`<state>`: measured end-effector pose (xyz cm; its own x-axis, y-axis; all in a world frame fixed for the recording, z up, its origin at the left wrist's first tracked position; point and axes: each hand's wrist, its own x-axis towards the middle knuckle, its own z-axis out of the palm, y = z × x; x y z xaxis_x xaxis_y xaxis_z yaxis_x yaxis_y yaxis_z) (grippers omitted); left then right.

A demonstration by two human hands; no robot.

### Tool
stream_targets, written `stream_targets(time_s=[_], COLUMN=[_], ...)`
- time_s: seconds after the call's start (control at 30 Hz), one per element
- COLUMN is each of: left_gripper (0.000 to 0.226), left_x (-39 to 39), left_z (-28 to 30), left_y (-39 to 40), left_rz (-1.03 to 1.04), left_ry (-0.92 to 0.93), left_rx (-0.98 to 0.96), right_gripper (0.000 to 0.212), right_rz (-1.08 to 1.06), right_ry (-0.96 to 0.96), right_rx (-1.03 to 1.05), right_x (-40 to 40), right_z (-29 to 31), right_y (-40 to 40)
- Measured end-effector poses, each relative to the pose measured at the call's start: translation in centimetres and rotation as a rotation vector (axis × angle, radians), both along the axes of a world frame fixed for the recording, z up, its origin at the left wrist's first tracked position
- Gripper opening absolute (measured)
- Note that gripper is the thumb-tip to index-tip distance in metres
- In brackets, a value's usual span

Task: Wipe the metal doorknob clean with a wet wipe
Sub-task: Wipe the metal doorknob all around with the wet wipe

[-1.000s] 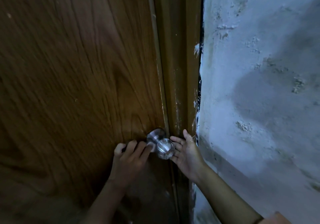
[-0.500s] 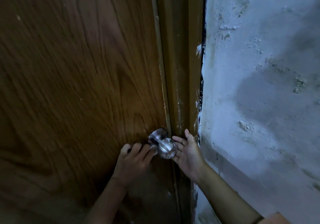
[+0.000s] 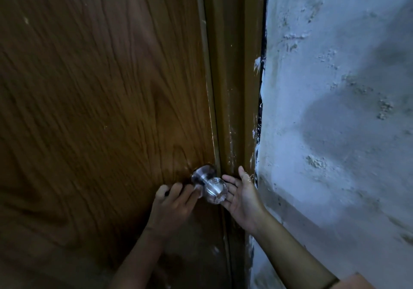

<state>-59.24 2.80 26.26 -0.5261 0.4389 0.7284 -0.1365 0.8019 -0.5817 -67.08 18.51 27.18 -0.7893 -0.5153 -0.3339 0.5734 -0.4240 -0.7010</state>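
Left hand (image 3: 176,201) grip narrow — fingertips touching the doorknob (image 3: 213,187); right hand (image 3: 242,197) wide open just beside it.

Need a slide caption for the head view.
Both hands flank a metal doorknob on a wooden door; no wipe visible.

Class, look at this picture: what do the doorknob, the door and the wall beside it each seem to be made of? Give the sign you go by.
Doorknob: polished metal, silvery with bright reflections.
Door: wood or wood-look veneer, brown with flowing grain and a slight sheen; which one cannot be told.
Wall: painted plaster or cement, pale and matt, with rough, lumpy, flaking patches.
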Motion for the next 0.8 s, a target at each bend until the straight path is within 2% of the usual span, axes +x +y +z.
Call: stream_targets(time_s=[0.17, 0.27, 0.37, 0.47, 0.6, 0.73, 0.8], left_gripper=[0.032, 0.023, 0.022, 0.017, 0.009, 0.030, 0.022], left_x=[0.0, 0.6, 1.8, 2.5, 2.5, 2.8, 3.0], left_z=[-1.1, -1.3, -1.7, -1.4, -1.3, -1.5, -1.2], left_y=[0.1, -0.1, -0.4, 0.5, 2.1, 2.3, 2.1], left_rz=[0.027, 0.049, 0.072, 0.040, 0.005, 0.086, 0.072], left_ry=[-0.078, -0.077, -0.059, -0.053, -0.159, -0.313, -0.315], left_rx=[-0.040, -0.026, 0.070, 0.191, 0.275, 0.317, 0.278], right_gripper=[0.050, 0.045, 0.034, 0.025, 0.027, 0.025, 0.024], right_rz=[0.002, -0.025, -0.039, 0.068, 0.209, 0.191, 0.160], right_ry=[0.019, 0.008, -0.009, 0.024, -0.002, 0.016, 0.028], right_rx=[-0.002, 0.014, 0.047, 0.116, -0.014, -0.082, -0.081], right_x=[0.2, 0.5, 1.2, 2.5, 3.8, 3.9, 3.9], right_z=[-0.1, -0.6, -1.7, -3.3, -4.0, -4.4, -4.9], right_y=[0.2, 0.3, 0.2, -0.1, -0.9, -0.8, -1.0])
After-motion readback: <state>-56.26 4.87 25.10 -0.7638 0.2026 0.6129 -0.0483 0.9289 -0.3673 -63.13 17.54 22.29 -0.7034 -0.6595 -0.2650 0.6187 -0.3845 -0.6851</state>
